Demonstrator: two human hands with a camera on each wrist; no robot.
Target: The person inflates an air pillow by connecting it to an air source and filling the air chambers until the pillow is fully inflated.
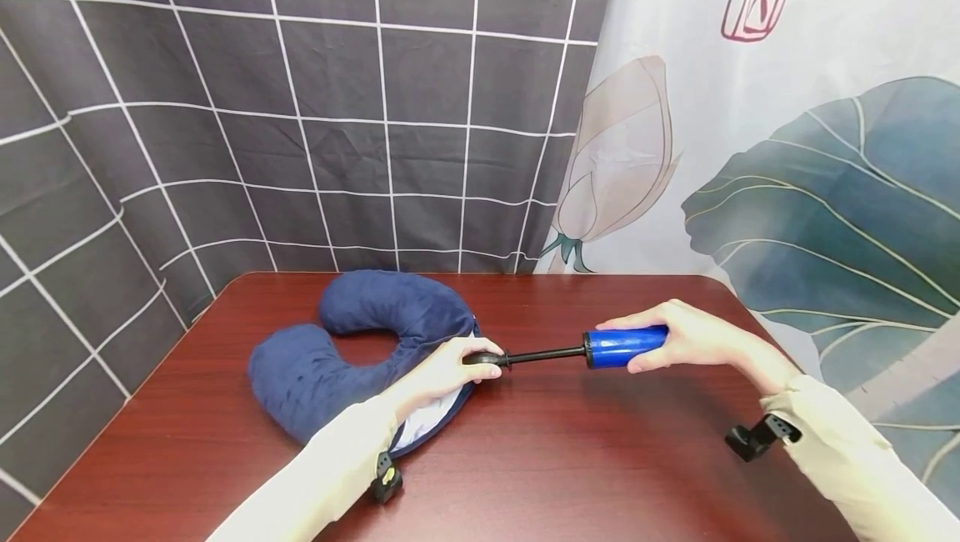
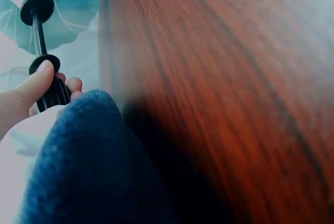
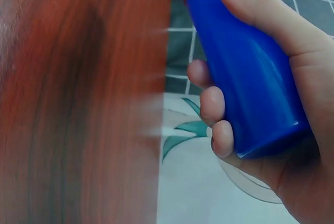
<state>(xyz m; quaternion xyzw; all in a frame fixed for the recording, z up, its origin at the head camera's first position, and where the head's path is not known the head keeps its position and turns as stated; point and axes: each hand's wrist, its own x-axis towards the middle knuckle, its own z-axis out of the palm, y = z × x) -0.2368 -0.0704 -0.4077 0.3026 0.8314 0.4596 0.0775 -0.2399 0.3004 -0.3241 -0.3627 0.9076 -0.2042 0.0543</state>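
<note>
A dark grey cloth with a white grid hangs behind; a white curtain with lotus prints adjoins it on the right. In front stands a red-brown wood-grain counter. On it, left of centre, lies a navy U-shaped neck pillow, its opening facing left, white lining exposed along its right edge. A blue-and-black hand pump is held above the counter, right of the pillow, nearly level, its black rod drawn out. The hands are well apart, each clamped on one end of the pump: the right hand grips the blue barrel, thumb opposite fingers; the left hand holds the ribbed black handle beside the pillow's right edge. Whether the left hand touches the pillow cannot be determined.
</note>
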